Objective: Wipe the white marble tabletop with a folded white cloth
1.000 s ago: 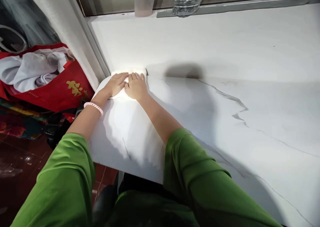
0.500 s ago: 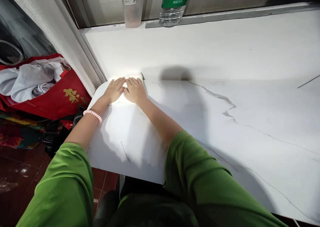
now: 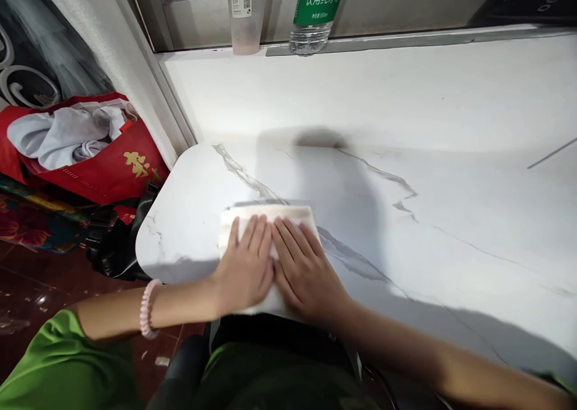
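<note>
A folded white cloth (image 3: 293,213) lies flat on the white marble-patterned table (image 3: 180,217), close to its front edge. My left hand (image 3: 246,266) presses on the cloth's left half, palm down with fingers stretched forward. On the right half rests my right hand (image 3: 306,266), also flat, its fingers extended. The two hands meet at the thumbs and index fingers. Much of the cloth is hidden beneath them. A pink coiled band (image 3: 148,309) circles my left wrist.
Along the ledge behind the table stand a clear plastic cup (image 3: 246,28) and a water bottle (image 3: 315,19) with a green label. To the left, a red bag (image 3: 112,175) holds white fabric. A black bag (image 3: 108,241) sits below it, beside the table's rounded corner.
Both hands have come from the table's far left corner back toward my body and slightly right, bringing the cloth along. They stay flat on it. The view has shifted slightly.
</note>
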`<state>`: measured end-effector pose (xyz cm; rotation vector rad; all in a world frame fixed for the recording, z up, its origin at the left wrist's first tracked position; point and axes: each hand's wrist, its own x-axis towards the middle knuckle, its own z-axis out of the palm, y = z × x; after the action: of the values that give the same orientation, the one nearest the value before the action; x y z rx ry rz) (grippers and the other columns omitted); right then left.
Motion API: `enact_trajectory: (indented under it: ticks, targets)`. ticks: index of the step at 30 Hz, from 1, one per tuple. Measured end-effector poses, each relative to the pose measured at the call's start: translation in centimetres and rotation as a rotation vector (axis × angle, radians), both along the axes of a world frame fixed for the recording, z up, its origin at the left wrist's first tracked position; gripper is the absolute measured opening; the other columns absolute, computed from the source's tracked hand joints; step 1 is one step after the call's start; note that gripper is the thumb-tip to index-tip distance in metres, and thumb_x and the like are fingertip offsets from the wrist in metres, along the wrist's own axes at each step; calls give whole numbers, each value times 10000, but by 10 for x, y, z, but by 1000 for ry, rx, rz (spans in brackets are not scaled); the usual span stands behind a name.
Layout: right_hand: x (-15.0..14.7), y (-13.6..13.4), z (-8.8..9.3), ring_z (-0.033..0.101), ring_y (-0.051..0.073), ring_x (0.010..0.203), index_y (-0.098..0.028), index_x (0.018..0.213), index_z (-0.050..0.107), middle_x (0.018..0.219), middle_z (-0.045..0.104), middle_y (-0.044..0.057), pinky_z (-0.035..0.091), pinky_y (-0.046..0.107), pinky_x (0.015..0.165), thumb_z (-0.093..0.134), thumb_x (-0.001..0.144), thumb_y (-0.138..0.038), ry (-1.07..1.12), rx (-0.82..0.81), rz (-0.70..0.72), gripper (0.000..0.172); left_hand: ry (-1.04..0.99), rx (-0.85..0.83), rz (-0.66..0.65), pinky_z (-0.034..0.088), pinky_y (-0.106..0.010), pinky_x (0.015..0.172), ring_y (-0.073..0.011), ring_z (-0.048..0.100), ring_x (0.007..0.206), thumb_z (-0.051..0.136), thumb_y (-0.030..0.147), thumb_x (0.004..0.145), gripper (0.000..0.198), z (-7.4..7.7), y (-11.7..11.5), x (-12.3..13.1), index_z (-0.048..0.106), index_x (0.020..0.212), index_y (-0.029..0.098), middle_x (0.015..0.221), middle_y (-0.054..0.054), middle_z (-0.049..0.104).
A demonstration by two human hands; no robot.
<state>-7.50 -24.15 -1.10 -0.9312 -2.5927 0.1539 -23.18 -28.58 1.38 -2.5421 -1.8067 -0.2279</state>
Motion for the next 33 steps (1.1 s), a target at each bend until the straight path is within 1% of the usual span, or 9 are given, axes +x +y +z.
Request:
enact_trajectory:
  ticks: [4, 6, 8, 11, 18, 22, 24, 27, 33]
  targets:
    - [24, -24, -4, 261, 260, 1462, -144, 1487, 389, 1526, 384, 116, 258, 544, 1178, 304, 907, -311, 49, 12, 11, 609, 35, 1, -56, 173, -577, 1198, -365, 200, 1461, 307, 310, 953, 607, 3, -22, 21, 358, 1463, -15, 1524, -240, 331]
    - [26, -18, -5, 262, 270, 1461, -109, 1489, 379, 1521, 385, 142, 264, 547, 1173, 320, 902, -306, 56, 31, 35, 621, 36, 5, -73, 171, -574, 1197, -362, 215, 1459, 309, 302, 952, 599, 2, -15, 22, 371, 1453, -21, 1517, -245, 341]
    - [22, 1, -6, 269, 283, 1456, -63, 1479, 385, 1512, 393, 171, 268, 550, 1169, 315, 902, -304, 39, 49, 42, 629, 27, 11, -70, 165, -585, 1192, -355, 225, 1459, 293, 293, 952, 596, -1, 3, 18, 359, 1455, -18, 1513, -247, 348]
    - [11, 49, -7, 318, 292, 1431, -45, 1459, 412, 1494, 427, 180, 268, 541, 1164, 308, 896, -280, -20, 67, -8, 619, 15, 25, -70, 170, -588, 1181, -349, 251, 1453, 255, 289, 954, 589, -8, 52, 7, 354, 1445, -21, 1507, -259, 352]
    - [-16, 187, -10, 391, 290, 1375, 39, 1396, 449, 1462, 466, 210, 246, 461, 1150, 302, 901, -196, -76, 125, -167, 568, 16, 48, -37, 182, -485, 1186, -288, 341, 1418, 304, 246, 941, 527, -16, 206, -12, 394, 1416, 35, 1507, -202, 397]
    - [-20, 236, -8, 393, 302, 1367, 54, 1394, 433, 1464, 454, 231, 236, 449, 1133, 297, 915, -187, -100, 125, -188, 554, 10, 18, -19, 201, -442, 1182, -257, 372, 1396, 315, 219, 935, 505, -11, 259, -12, 408, 1404, 55, 1498, -170, 421]
    - [-20, 247, -7, 412, 295, 1350, 37, 1385, 448, 1452, 473, 221, 249, 430, 1122, 303, 912, -177, -93, 111, -190, 540, 3, 9, -7, 213, -439, 1176, -256, 397, 1376, 316, 209, 931, 494, -9, 270, -11, 425, 1389, 57, 1484, -165, 438]
    - [-21, 250, -4, 415, 291, 1347, 20, 1379, 461, 1453, 479, 205, 244, 421, 1125, 311, 906, -179, -57, 87, -197, 535, -10, 5, 4, 197, -445, 1182, -254, 378, 1388, 314, 197, 930, 508, -8, 272, -9, 405, 1406, 48, 1495, -168, 423]
    - [-13, 223, 1, 345, 271, 1407, 17, 1427, 407, 1514, 405, 178, 196, 437, 1165, 315, 906, -177, -39, 14, -226, 564, -24, 4, 45, 138, -465, 1199, -250, 271, 1453, 302, 206, 946, 530, -9, 246, 0, 349, 1454, 60, 1553, -163, 333]
